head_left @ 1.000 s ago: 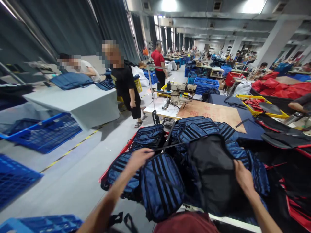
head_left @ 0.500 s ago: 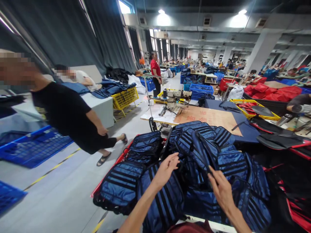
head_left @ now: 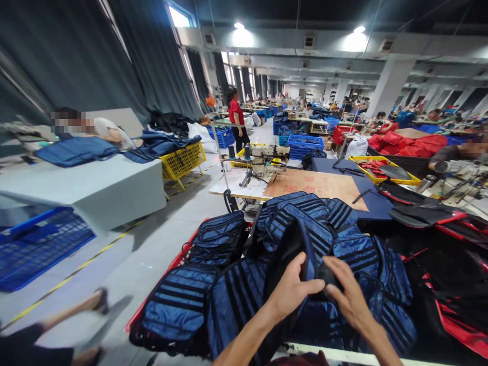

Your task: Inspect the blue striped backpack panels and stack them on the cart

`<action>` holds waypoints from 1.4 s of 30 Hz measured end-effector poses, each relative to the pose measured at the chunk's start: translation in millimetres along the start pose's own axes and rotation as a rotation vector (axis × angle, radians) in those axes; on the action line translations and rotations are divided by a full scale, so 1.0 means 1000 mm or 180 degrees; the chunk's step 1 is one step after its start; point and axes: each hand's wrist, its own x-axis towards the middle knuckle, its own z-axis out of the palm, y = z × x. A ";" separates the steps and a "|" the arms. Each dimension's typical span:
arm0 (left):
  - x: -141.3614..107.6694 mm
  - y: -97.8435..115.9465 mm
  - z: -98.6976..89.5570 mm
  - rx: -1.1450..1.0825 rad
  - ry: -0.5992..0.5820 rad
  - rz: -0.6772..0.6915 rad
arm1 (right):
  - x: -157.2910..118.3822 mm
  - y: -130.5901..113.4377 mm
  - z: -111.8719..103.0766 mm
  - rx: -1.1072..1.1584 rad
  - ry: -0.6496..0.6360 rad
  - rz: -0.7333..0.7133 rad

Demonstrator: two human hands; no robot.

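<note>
Both sets of fingers are pinched shut on the same spot: the left hand (head_left: 293, 292) and the right hand (head_left: 345, 297) meet thumb to thumb over a dark fold of fabric on the navy-blue striped nylon backpack (head_left: 305, 244) that lies on top of the pile. The left fingers curl round a raised black edge of the bag, the right ones press down on it just beside (what exactly sits between the thumbs is too dark to tell). The bag rests directly under the hands, at the near middle of a heap of matching blue striped backpacks (head_left: 179, 310) spilling over a red plastic crate (head_left: 171, 267). Beyond the heap stands a brown wooden worktable (head_left: 320, 184) with a cream sewing machine (head_left: 263, 155), and a yellow mesh crate (head_left: 183, 160) is off to the left.
</note>
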 end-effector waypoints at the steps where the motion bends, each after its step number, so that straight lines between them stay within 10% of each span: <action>1: -0.006 0.006 0.003 0.0126 -0.0271 -0.0011 | 0.017 0.002 -0.018 -0.0204 0.0091 -0.0113; 7: -0.051 0.043 -0.015 0.1380 -0.1100 -0.0179 | 0.074 -0.019 -0.103 -0.0091 -0.1260 -0.0134; 15: -0.054 0.034 -0.099 0.4064 0.0814 0.2022 | 0.052 -0.046 -0.088 0.1180 -0.2421 0.0844; 21: -0.039 0.039 -0.127 0.6007 0.1335 0.3704 | 0.070 -0.050 -0.073 0.0610 -0.1543 0.0666; 30: -0.029 0.023 -0.116 0.5816 0.1762 0.3889 | 0.082 0.002 -0.075 -0.2097 0.0447 -0.1336; 34: -0.040 0.031 -0.094 0.5765 0.1851 0.3922 | 0.079 -0.034 -0.073 -0.1912 0.0297 -0.1328; 39: -0.043 0.028 -0.040 0.5116 0.1261 0.4047 | 0.069 -0.083 -0.040 -0.1082 -0.0821 -0.1479; 42: -0.041 0.022 -0.036 0.4106 0.1138 0.2951 | 0.066 -0.073 -0.037 -0.0809 -0.0595 -0.1144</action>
